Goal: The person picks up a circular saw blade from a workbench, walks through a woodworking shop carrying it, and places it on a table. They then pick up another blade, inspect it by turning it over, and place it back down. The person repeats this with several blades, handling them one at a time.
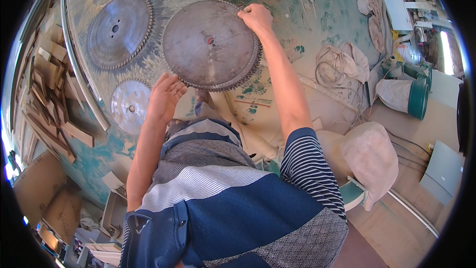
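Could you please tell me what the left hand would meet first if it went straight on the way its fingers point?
Most likely the stacked saw blades, at their toothed lower-left edge: the left hand points up and right toward them and may already touch them; depth is unclear.

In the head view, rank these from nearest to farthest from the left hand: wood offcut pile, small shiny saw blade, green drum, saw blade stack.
1. Saw blade stack: right at the left hand, on its upper right.
2. Small shiny saw blade: just left.
3. Wood offcut pile: farther left.
4. Green drum: far right.
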The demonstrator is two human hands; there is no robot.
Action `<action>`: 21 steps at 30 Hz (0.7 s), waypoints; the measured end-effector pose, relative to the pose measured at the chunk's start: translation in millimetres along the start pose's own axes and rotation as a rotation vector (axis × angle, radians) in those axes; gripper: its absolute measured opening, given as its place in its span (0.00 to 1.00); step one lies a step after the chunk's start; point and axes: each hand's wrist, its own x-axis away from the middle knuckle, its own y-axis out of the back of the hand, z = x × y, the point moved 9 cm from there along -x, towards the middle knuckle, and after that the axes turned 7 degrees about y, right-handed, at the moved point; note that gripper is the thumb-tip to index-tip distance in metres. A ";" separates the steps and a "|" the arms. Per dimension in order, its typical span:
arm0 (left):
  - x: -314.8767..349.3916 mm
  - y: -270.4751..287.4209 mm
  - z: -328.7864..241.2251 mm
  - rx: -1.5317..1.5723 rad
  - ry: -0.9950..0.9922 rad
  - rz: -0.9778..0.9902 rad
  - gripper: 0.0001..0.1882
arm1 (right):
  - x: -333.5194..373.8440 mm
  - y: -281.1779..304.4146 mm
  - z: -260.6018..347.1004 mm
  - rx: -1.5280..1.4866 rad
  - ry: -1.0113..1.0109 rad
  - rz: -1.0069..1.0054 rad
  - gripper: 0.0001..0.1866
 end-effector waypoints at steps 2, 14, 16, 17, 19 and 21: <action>-6.8 6.2 0.7 -0.007 0.000 0.000 0.40 | -1.5 5.7 3.8 -0.075 -0.001 -0.016 0.16; 5.3 32.0 -4.7 0.100 0.005 -0.106 0.35 | 28.0 48.4 139.3 -0.594 0.406 0.114 0.13; 23.7 53.3 -13.0 0.149 -0.049 -0.169 0.33 | 43.6 54.5 156.0 -0.752 0.401 0.100 0.11; 35.7 68.4 -18.9 0.180 -0.081 -0.205 0.32 | 53.2 56.4 164.0 -0.838 0.387 0.112 0.11; 64.1 86.0 -38.3 0.221 -0.176 -0.137 0.28 | 76.5 52.5 180.4 -1.035 0.340 0.187 0.11; 101.1 100.3 -62.5 0.265 -0.345 -0.136 0.25 | 103.7 37.6 193.0 -1.241 0.257 0.236 0.12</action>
